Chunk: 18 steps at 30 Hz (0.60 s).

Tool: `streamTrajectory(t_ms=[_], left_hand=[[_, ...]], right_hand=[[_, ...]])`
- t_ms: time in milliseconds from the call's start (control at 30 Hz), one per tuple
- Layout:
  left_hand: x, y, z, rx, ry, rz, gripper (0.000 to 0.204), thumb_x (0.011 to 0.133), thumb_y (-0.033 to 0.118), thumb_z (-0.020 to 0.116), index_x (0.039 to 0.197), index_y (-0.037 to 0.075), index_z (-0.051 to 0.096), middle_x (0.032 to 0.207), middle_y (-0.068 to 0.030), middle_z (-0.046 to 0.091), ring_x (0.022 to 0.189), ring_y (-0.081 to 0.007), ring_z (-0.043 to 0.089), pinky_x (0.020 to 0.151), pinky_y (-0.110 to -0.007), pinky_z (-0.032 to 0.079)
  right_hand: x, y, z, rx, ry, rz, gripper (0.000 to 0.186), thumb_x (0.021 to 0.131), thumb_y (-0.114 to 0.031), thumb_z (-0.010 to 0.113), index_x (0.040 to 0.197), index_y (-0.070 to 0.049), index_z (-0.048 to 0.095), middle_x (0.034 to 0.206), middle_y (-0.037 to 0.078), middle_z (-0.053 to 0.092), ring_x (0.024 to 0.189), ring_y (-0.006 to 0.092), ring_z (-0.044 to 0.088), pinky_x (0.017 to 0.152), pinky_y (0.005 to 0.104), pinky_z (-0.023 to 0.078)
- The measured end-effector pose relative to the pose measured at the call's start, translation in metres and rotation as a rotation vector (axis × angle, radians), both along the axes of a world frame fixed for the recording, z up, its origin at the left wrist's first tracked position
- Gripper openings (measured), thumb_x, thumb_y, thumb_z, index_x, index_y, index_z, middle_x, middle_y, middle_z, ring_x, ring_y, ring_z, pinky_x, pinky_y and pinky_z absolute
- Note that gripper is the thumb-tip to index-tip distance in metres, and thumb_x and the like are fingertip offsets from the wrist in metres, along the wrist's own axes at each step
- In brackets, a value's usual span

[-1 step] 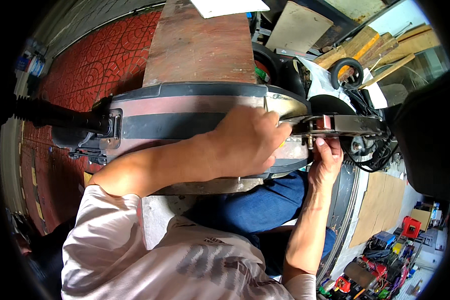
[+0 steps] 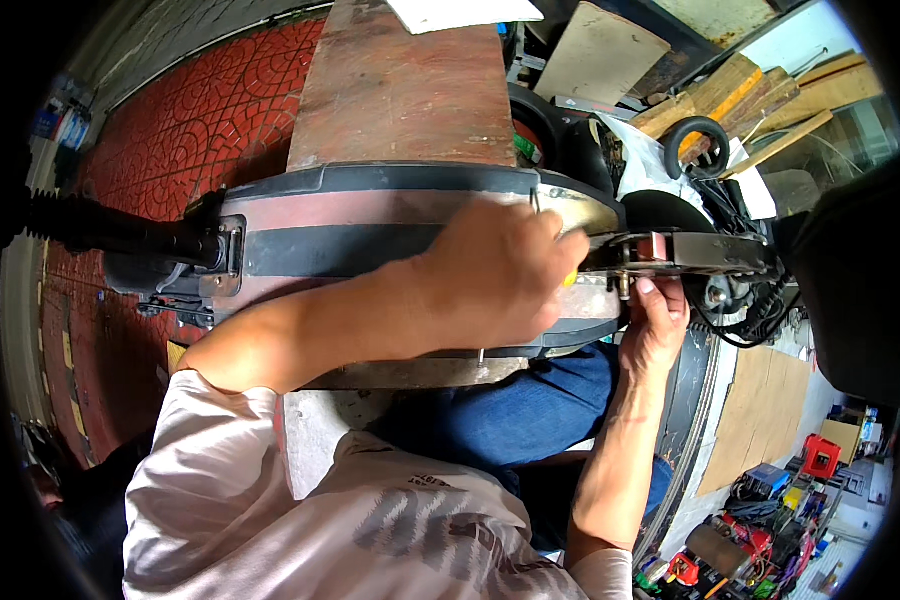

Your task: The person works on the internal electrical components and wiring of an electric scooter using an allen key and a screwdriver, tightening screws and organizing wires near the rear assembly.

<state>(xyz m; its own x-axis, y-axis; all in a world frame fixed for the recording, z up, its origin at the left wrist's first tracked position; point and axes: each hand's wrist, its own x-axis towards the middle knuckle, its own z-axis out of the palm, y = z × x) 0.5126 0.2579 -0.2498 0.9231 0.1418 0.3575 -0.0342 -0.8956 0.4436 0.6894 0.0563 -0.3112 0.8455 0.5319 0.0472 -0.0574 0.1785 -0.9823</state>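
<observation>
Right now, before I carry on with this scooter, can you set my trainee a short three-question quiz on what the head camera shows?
1. True or false: the left hand rests on top of the scooter deck.
2. What does the right hand touch?
A. the small loose wheel
B. the underside of the metal bracket at the deck's end
C. the red crate
3. Fill in: the deck lies across a worn wooden ____.

Key: 1 true; 2 B; 3 board.
</observation>
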Motion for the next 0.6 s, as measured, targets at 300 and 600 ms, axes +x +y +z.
streamTrajectory(t_ms=[300,600], left_hand=[[0.039,0.103,0.036,-0.946,0.009,0.242,0.021,0.095,0.021,0.058,0.101,0.003,0.068,0.078,-0.0050,0.068,0.060,-0.0128,0.059,0.052,-0.032,0.045],[0.108,0.103,-0.008,-1.608,-0.031,0.148,0.021,0.093,0.020,0.055,0.100,0.004,0.067,0.077,-0.0120,0.067,0.058,-0.0159,0.059,0.052,-0.034,0.045]], right_hand=[[0.009,-0.003,-0.004,-0.004,0.081,0.050,0.051,0.094,-0.011,0.073,0.142,0.000,0.060,0.120,0.007,0.073,0.105,0.0157,0.066,0.093,0.0297,0.052],[0.007,-0.009,-0.001,-0.039,0.081,0.030,0.053,0.095,-0.013,0.074,0.143,-0.001,0.058,0.109,0.004,0.069,0.092,0.0134,0.062,0.083,0.0269,0.051]])
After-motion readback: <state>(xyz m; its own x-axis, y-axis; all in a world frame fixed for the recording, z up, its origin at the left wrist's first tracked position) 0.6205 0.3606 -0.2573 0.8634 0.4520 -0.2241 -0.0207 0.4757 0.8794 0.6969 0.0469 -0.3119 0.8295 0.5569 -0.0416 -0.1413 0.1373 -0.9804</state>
